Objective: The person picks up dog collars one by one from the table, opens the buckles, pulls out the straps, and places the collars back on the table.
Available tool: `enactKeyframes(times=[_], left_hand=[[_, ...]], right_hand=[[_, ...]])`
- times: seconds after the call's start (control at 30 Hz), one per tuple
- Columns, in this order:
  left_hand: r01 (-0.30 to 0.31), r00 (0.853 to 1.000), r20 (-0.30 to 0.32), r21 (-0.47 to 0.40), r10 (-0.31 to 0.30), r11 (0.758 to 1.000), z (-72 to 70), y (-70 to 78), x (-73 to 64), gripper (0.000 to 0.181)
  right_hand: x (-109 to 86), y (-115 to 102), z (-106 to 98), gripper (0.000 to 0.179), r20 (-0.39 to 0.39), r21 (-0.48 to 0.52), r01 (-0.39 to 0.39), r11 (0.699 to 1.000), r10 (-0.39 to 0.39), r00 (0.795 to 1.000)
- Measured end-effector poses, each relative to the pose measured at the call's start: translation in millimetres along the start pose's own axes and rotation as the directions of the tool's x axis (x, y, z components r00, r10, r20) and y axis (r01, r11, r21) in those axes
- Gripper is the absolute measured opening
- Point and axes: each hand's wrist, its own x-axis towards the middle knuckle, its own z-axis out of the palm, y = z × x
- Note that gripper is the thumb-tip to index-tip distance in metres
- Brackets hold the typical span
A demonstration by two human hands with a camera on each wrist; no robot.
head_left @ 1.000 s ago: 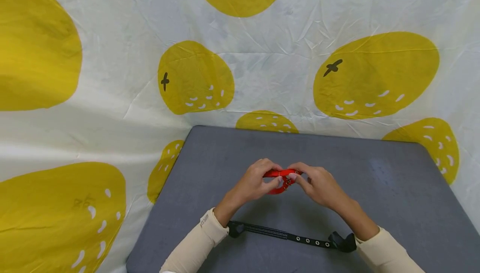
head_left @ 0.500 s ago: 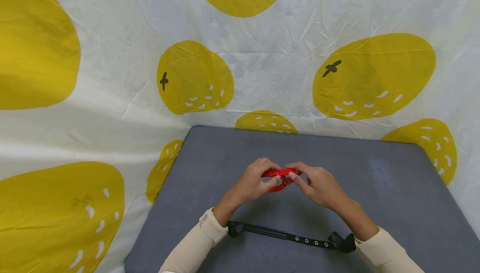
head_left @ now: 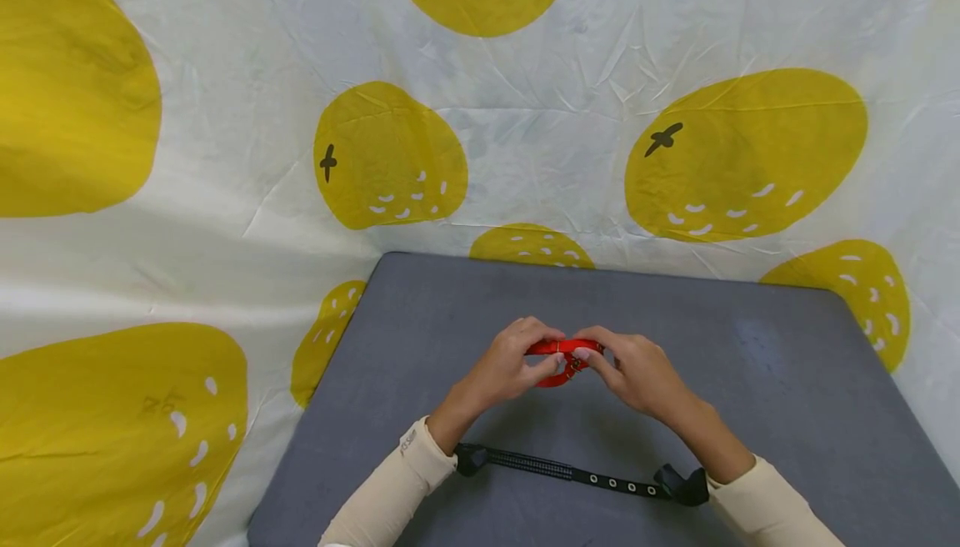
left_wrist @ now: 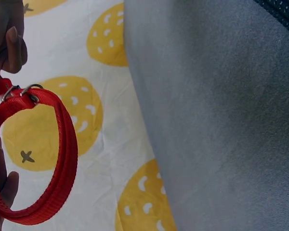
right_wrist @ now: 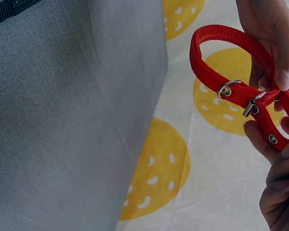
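A red webbing pet collar (head_left: 567, 346) is held up over the grey table, bent into a loop. My left hand (head_left: 512, 365) pinches its left side between thumb and fingers. On the other side, my right hand (head_left: 637, 370) pinches the band near the metal hardware. In the right wrist view a silver buckle (right_wrist: 250, 107), a D-ring (right_wrist: 226, 89) and an eyelet (right_wrist: 273, 139) show on the collar. The left wrist view shows the padded loop of the collar (left_wrist: 70, 142) hanging wide, with part of each hand cut off by the frame edge.
Nearer the body, a black strap (head_left: 528, 463) with metal eyelets runs across between the wrists, its ends partly behind the sleeves. The grey table (head_left: 675, 313) meets a white cloth (head_left: 540, 155) printed with yellow fruit at the back and sides.
Both hands stay nearly still around the red collar. The right thumb has shifted slightly left along the band, near the hardware.
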Motion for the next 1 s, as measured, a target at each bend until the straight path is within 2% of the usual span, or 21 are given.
enactKeyframes(times=[0.27, 0.6, 1.0], left_hand=[[-0.01, 1.0, -0.003, -0.018, 0.01, 1.0, 0.0, -0.3, 1.3, 0.019], [-0.07, 0.997, -0.021, 0.058, 0.071, 0.996, -1.2, 2.2, 4.3, 0.019], [-0.073, 0.997, -0.012, -0.008, 0.073, 0.997, -4.3, -1.9, -0.4, 0.018]], right_hand=[[-1.2, 3.0, -2.4, 0.025, -0.002, 0.026, 0.016, 1.0, -0.016, 1.0], [3.9, -3.4, -6.5, 0.026, 0.022, -0.063, 0.035, 0.997, -0.034, 0.999], [0.7, -1.5, -2.8, 0.026, -0.008, -0.022, 0.073, 0.997, -0.074, 0.997]])
